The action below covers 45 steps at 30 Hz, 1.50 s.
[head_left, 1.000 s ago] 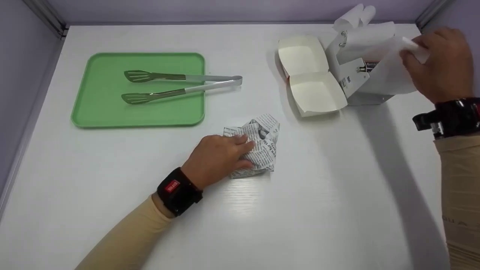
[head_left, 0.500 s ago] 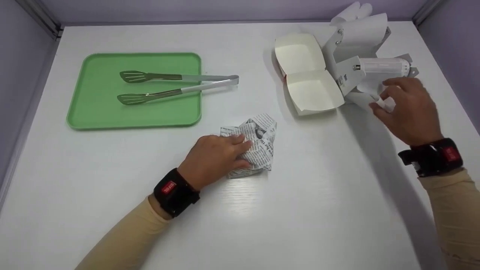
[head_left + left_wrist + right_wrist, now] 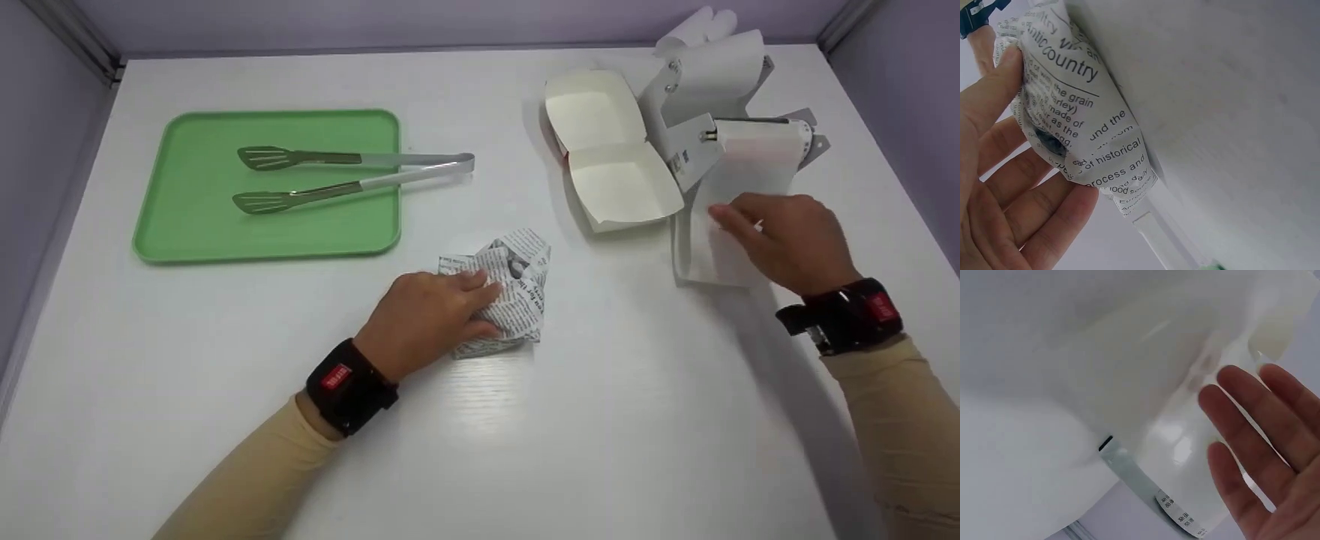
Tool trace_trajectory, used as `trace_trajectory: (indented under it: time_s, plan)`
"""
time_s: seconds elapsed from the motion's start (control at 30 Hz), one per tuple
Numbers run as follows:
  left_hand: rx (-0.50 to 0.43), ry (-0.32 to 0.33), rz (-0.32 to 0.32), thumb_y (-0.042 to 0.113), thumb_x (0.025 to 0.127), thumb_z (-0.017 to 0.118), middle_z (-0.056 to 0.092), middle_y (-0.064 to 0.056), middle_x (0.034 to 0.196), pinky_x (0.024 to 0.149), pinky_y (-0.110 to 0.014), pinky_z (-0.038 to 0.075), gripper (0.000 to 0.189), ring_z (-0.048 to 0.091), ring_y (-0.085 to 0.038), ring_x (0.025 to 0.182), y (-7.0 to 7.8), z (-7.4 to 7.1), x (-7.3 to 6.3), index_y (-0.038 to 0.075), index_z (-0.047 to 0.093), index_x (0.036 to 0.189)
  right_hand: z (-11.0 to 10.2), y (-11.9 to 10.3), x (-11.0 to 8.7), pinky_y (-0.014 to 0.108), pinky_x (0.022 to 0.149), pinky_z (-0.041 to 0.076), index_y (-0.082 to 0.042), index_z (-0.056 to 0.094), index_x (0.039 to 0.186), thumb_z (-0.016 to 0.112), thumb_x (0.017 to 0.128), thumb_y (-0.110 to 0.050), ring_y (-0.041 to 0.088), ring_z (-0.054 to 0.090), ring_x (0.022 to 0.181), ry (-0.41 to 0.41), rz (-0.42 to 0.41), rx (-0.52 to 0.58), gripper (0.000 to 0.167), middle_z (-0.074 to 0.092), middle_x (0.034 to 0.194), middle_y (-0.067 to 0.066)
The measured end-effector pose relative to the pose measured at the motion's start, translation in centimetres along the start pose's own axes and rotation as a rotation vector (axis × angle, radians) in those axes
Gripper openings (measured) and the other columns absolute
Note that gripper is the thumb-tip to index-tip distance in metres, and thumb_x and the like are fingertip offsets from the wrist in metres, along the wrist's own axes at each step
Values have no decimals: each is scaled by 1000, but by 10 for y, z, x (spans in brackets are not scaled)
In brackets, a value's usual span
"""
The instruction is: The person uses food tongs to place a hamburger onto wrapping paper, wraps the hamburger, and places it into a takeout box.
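My left hand (image 3: 424, 319) holds a packet wrapped in newsprint-patterned paper (image 3: 517, 311) on the white table; in the left wrist view the thumb lies on one side of the paper packet (image 3: 1081, 124) and the fingers on the other. What lies inside is hidden. Over at the right, my right hand (image 3: 799, 240) is at a white paper strip (image 3: 724, 255) hanging from a metal label dispenser (image 3: 694, 150). In the right wrist view, its fingers (image 3: 1258, 439) look extended beside the glossy strip (image 3: 1179, 444); the thumb is not clearly visible there.
An opened paper burger box (image 3: 622, 187) stands against the dispenser's left side. Slotted metal tongs (image 3: 409, 176) lie on a green tray (image 3: 322, 240), their handle end sticking out past its right rim. Lilac walls (image 3: 450, 26) bound the table.
My right hand has drawn the strip down and toward me from the dispenser, then shifted left slightly. The strip now hangs longer over the table front. My left hand has stayed on the packet.
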<state>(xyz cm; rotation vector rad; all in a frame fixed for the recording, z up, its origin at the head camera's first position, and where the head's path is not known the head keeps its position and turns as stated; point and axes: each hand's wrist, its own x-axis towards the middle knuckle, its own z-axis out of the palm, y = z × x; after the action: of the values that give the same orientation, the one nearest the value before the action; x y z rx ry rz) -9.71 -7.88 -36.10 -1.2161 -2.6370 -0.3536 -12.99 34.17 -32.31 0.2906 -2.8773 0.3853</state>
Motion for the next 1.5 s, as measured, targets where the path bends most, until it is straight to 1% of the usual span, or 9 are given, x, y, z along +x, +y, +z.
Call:
trace_trajectory:
  time_s: [0.07, 0.17, 0.37, 0.47, 0.67, 0.83, 1.03, 1.3, 1.5]
  plan:
    - [0, 4, 3, 46, 86, 75, 76, -5, 119, 71, -37, 60, 46, 77, -22, 88, -1, 0, 0, 16, 74, 121, -4, -2, 7, 29, 58, 34, 1, 70, 92, 67, 98, -27, 28, 56, 65, 134, 24, -15, 28, 66, 75, 19]
    - [-2, 6, 1, 47, 86, 74, 76, -5, 120, 70, -38, 61, 47, 77, -23, 86, -1, 0, 0, 16, 74, 121, -10, -4, 22, 42, 65, 47, 3, 63, 110, 76, 91, -21, 39, 61, 84, 229, 83, -25, 34, 63, 105, 25]
    - [0, -9, -4, 47, 87, 74, 76, -5, 120, 69, -37, 60, 46, 76, -23, 86, -1, 0, 0, 16, 74, 122, -18, 4, 47, 76, 90, 43, -16, 37, 157, 77, 90, -29, 58, 42, 135, -35, 156, -53, 79, 31, 163, 20]
    - [0, -14, 2, 47, 87, 74, 76, -5, 120, 69, -37, 60, 47, 77, -23, 86, -1, -1, 1, 16, 74, 122, -14, 6, 43, 76, 91, 42, -14, 40, 156, 76, 92, -28, 57, 41, 138, -46, 151, -60, 74, 34, 163, 19]
    - [8, -18, 18, 47, 87, 74, 76, -5, 120, 69, -37, 60, 46, 77, -22, 87, 0, -3, 5, 15, 74, 121, 1, 4, 21, 68, 85, 50, -10, 61, 139, 77, 90, -16, 47, 62, 118, 220, 117, -70, 52, 59, 142, 21]
    - [18, -23, 8, 47, 88, 74, 75, -5, 121, 69, -37, 60, 46, 76, -22, 86, -1, -3, 3, 16, 74, 122, 6, 2, 20, 64, 77, 53, -8, 61, 139, 65, 98, -18, 45, 62, 100, 287, 83, -85, 42, 61, 126, 27]
    - [3, -19, 5, 46, 87, 75, 76, -4, 120, 67, -37, 60, 46, 76, -23, 83, 1, -1, 1, 17, 74, 121, 11, 3, 27, 66, 81, 54, 5, 70, 113, 63, 98, -14, 46, 56, 109, 340, 44, -76, 25, 60, 140, 20]
    - [12, -16, 5, 47, 86, 74, 76, -3, 120, 66, -36, 59, 46, 75, -22, 80, 0, -2, 1, 17, 74, 121, 18, 2, 27, 62, 93, 51, -4, 60, 137, 68, 95, -15, 45, 53, 112, 320, 36, -81, 45, 58, 126, 29]
    - [12, -18, 5, 47, 88, 73, 76, -3, 120, 67, -37, 59, 46, 75, -23, 81, -1, -1, 0, 16, 73, 122, 23, 2, 29, 53, 118, 36, 6, 67, 113, 64, 97, -11, 39, 52, 136, 361, 39, -9, 24, 60, 141, 20]
